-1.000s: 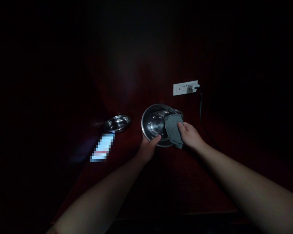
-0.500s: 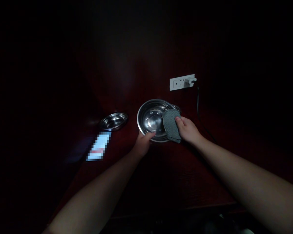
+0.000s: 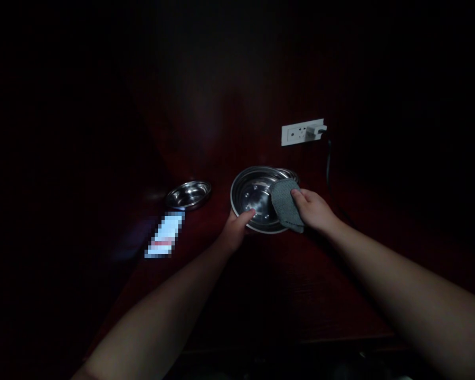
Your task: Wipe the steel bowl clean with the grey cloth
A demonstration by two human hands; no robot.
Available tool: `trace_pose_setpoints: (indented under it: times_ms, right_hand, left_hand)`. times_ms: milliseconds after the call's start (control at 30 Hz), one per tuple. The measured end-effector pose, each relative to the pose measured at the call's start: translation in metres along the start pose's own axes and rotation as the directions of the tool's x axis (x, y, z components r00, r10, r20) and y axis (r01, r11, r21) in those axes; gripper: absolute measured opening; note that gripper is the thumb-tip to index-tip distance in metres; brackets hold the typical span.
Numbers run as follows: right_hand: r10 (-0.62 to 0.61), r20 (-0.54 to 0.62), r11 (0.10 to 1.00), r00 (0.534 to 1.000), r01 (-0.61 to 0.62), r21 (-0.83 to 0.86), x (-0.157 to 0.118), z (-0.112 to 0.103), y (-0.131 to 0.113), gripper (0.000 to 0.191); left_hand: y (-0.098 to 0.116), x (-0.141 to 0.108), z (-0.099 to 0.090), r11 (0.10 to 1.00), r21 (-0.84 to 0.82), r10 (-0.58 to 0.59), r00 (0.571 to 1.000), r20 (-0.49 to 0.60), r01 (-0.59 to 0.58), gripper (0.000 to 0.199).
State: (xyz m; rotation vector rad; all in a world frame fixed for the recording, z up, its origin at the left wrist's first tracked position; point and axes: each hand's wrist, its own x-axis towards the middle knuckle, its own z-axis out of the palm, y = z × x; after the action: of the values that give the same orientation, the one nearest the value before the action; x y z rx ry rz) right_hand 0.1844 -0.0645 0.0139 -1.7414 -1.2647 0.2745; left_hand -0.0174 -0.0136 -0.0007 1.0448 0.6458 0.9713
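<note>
A shiny steel bowl (image 3: 257, 198) is tilted with its inside towards me. My left hand (image 3: 236, 229) grips its lower left rim, the thumb over the inside and the other fingers hidden beneath. In my right hand (image 3: 314, 211) is a grey-green cloth (image 3: 287, 205), pinched under the thumb and lying against the bowl's right rim. Part of another steel dish (image 3: 291, 174) shows behind the bowl. To the left, a shallow steel bowl (image 3: 189, 195) rests on the dark red table (image 3: 296, 285).
A bright, pixelated rectangle (image 3: 165, 235) lies on the table in front of the shallow bowl. On the back wall is a white socket panel (image 3: 296, 134) with a plug (image 3: 315, 130) in it. A dark cable (image 3: 328, 169) runs down to the right. The surroundings are very dark.
The view has shifted slightly, so everything sits a little differently in frame. The held bowl is tipped a bit differently, and more of the dish behind it shows. Both grips are unchanged.
</note>
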Motion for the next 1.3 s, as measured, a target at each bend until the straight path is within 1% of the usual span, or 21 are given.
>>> trace_pose_setpoints:
  times_ms: [67, 133, 233, 300, 433, 567, 733, 800, 867, 933, 1033, 1133, 1300]
  right_hand:
    - [0.014, 0.003, 1.000, 1.000, -0.014, 0.006, 0.000, 0.001, 0.000, 0.039]
    - [0.027, 0.002, 0.999, 1.000, -0.027, 0.019, 0.001, 0.003, 0.002, 0.039]
    - [0.034, 0.004, 0.998, 0.999, -0.035, 0.045, 0.001, 0.006, 0.004, 0.041]
    - [0.023, 0.025, 0.998, 0.999, -0.025, 0.061, 0.001, 0.007, 0.005, 0.041]
    - [-0.005, 0.080, 0.996, 0.997, -0.003, 0.093, 0.000, 0.009, 0.005, 0.041]
    - [-0.017, 0.112, 0.993, 0.994, 0.004, 0.117, 0.000, 0.010, 0.006, 0.041]
    - [-0.005, 0.141, 0.990, 0.990, -0.015, 0.140, 0.002, 0.015, 0.011, 0.042]
    - [0.010, 0.142, 0.990, 0.990, -0.031, 0.140, 0.002, 0.016, 0.012, 0.041]
    - [0.025, 0.149, 0.989, 0.989, -0.047, 0.143, 0.003, 0.017, 0.014, 0.040]
    - [0.036, 0.160, 0.987, 0.986, -0.060, 0.147, 0.004, 0.017, 0.015, 0.039]
    - [0.053, 0.169, 0.986, 0.984, -0.079, 0.147, 0.004, 0.017, 0.016, 0.039]
    - [0.064, 0.178, 0.985, 0.982, -0.091, 0.149, 0.005, 0.017, 0.017, 0.038]
    - [0.061, 0.185, 0.981, 0.981, -0.093, 0.168, 0.008, 0.019, 0.023, 0.039]
  left_hand:
    - [-0.001, -0.001, 0.003, 0.998, -0.028, 0.051, 0.999, -0.014, -0.052, 0.060]
    - [-0.002, -0.002, 0.005, 0.992, -0.026, 0.123, 0.992, -0.009, -0.124, 0.064]
    - [-0.003, -0.003, 0.007, 0.965, 0.031, 0.261, 0.965, 0.026, -0.262, 0.072]
    - [-0.002, -0.002, 0.007, 0.951, 0.071, 0.301, 0.953, 0.017, -0.301, 0.076]
    - [-0.001, 0.000, 0.005, 0.958, 0.093, 0.274, 0.962, -0.024, -0.270, 0.078]
    - [-0.003, 0.003, 0.004, 0.955, 0.082, 0.288, 0.957, -0.042, -0.284, 0.078]
    - [-0.007, 0.007, 0.004, 0.965, -0.002, 0.263, 0.965, -0.010, -0.263, 0.078]
    - [-0.009, 0.008, 0.004, 0.970, 0.003, 0.245, 0.970, -0.006, -0.245, 0.081]
    - [-0.010, 0.009, 0.003, 0.979, 0.028, 0.202, 0.979, -0.011, -0.202, 0.082]
    - [-0.010, 0.009, 0.002, 0.992, 0.038, 0.125, 0.992, -0.016, -0.124, 0.081]
    - [-0.011, 0.010, 0.000, 0.999, 0.008, 0.034, 0.999, -0.012, -0.034, 0.080]
    - [-0.011, 0.011, -0.002, 1.000, -0.009, 0.002, 1.000, -0.023, -0.002, 0.076]
    - [-0.011, 0.012, -0.001, 1.000, 0.013, -0.021, 0.999, -0.034, 0.021, 0.068]
